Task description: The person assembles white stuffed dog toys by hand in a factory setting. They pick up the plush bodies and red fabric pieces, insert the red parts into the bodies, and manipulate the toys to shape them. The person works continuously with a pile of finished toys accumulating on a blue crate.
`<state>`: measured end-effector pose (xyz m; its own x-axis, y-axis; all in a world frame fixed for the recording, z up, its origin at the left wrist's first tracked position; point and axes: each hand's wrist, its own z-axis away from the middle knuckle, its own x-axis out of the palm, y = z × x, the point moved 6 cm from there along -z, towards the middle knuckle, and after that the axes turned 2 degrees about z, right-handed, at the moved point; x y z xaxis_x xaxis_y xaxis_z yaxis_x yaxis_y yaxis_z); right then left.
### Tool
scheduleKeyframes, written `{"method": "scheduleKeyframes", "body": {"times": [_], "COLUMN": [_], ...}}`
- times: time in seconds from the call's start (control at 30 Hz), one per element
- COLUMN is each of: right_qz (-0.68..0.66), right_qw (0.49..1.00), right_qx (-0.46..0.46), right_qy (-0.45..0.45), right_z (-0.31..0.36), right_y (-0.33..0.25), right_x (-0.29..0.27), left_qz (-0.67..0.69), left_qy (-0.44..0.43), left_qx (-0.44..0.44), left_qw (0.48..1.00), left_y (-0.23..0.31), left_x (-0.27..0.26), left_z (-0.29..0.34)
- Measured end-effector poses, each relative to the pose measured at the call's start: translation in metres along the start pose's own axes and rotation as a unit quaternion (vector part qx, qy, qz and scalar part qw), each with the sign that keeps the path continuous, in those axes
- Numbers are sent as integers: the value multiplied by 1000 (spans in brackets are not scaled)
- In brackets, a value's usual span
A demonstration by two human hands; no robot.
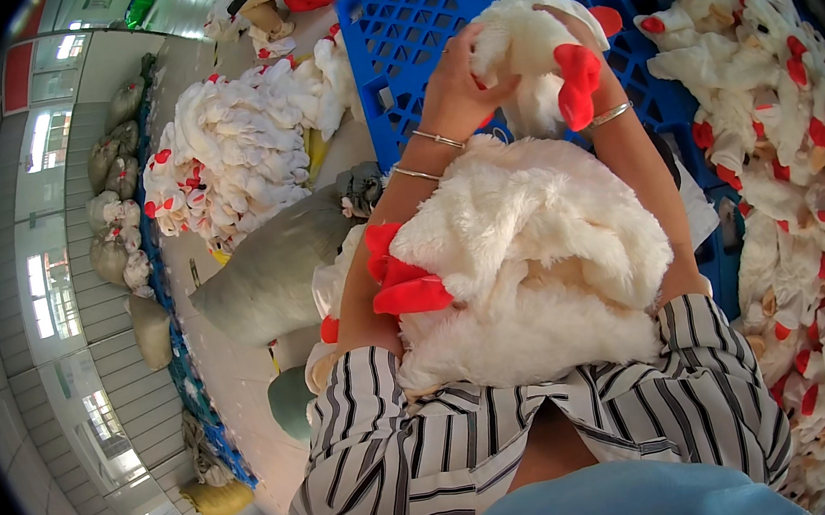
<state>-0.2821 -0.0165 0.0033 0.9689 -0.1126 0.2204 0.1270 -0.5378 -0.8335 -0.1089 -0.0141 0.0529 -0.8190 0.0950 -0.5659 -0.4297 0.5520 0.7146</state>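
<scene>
The left hand (459, 77) and right hand (577, 21) both grasp a red-trimmed white plush (525, 39), which shows over the pallet (399, 33); some of the right fingers are hidden. A second plush (549, 263), also red-trimmed, rests against the striped clothes (354, 465), on the person's side of the pallet, between the forearms and unheld. One heap (238, 125) of similar pieces lies left of the pallet, another heap (772, 139) to its right. Handling of the held piece looks under way; which heap is done and which is left, I cannot tell.
</scene>
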Motion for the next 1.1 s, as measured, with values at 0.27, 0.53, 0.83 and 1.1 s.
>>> {"method": "scheduleKeyframes", "body": {"times": [0.27,0.53,0.83,1.1], "right_qz": [227,-22,123,292], "right_qw": [947,970,971,942], "right_qx": [148,172,157,116], "right_qy": [-171,-170,-134,-118], "right_z": [3,-14,-19,-26], "right_y": [74,-13,8,16], "right_x": [24,45,28,9], "left_qz": [24,111,369,343], "left_qy": [-88,53,-99,-29], "left_qx": [178,-170,-217,-241], "left_qw": [980,978,898,907], "left_y": [33,-47,-59,-85], "left_x": [19,-12,-4,-15], "left_z": [9,-4,1,-6]}}
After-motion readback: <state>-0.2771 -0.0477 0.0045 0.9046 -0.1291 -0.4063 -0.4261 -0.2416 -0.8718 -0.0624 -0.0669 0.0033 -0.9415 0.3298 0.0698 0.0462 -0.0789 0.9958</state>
